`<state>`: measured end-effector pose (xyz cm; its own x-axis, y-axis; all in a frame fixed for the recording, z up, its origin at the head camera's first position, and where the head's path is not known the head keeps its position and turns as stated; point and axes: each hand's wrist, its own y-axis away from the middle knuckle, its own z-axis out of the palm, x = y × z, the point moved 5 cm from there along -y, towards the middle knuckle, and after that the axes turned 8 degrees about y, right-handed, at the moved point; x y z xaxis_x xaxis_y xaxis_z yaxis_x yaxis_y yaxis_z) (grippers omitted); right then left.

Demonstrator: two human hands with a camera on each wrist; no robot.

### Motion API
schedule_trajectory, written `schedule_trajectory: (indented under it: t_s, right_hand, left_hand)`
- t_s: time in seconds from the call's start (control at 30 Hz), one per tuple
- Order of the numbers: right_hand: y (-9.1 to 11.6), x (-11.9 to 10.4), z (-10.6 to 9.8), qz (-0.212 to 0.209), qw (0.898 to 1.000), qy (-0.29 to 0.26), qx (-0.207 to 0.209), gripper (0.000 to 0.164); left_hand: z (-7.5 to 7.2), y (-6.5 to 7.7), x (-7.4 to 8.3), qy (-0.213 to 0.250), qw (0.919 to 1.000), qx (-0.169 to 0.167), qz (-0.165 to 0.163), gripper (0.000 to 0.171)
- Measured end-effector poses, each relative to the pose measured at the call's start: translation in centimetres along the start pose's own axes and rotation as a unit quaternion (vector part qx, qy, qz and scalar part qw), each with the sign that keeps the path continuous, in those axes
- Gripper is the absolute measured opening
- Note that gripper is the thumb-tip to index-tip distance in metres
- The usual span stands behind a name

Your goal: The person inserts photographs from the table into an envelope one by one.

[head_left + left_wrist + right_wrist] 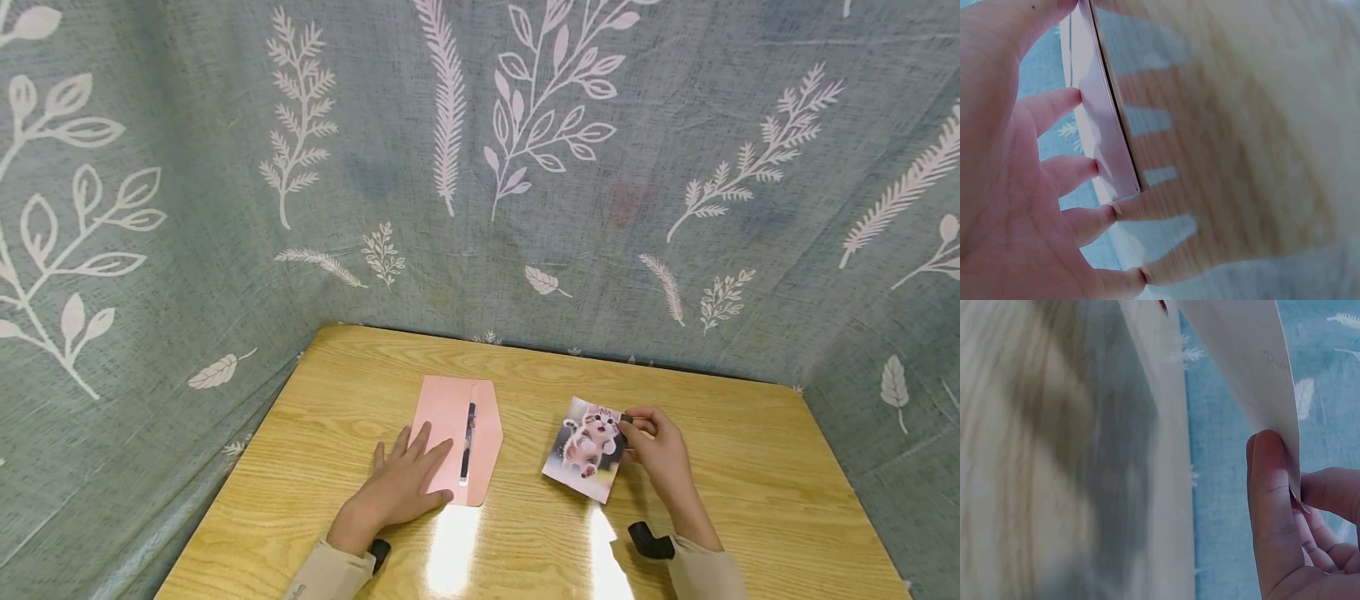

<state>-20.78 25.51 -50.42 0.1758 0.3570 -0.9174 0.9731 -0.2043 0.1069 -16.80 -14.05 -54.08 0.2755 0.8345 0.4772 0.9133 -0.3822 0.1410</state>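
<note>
My right hand (pixel 662 450) pinches the right edge of a kitten photo card (pixel 585 446) between thumb and fingers, tilted above the table. Its pale back (pixel 1247 362) shows in the right wrist view, with faint handwriting on it. Fingers spread, my left hand (pixel 408 483) rests on the lower left of a pink envelope (pixel 442 404) lying on the table. The envelope's flap (pixel 487 442) is unfolded to the right, and a dark-edged picture strip (pixel 468 437) shows in its opening. In the left wrist view the fingertips touch the envelope (pixel 1107 144) and the tabletop.
The wooden table (pixel 360 358) is glossy, with bright light patches (pixel 453 550) near its front. A grey-green curtain (pixel 450 275) with white leaf prints surrounds the table's back and sides. Black wrist straps (pixel 651 542) sit at both cuffs.
</note>
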Motion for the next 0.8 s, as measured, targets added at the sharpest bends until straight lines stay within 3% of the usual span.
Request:
schedule_trajectory:
  t_s: [0.8]
  right_hand:
    - [-2.0,-3.0,5.4,-0.029,0.998,-0.054,-0.027,0.025]
  left_hand:
    - [-0.2,0.2,0.3,0.008,1.0000,0.002,0.001,0.079]
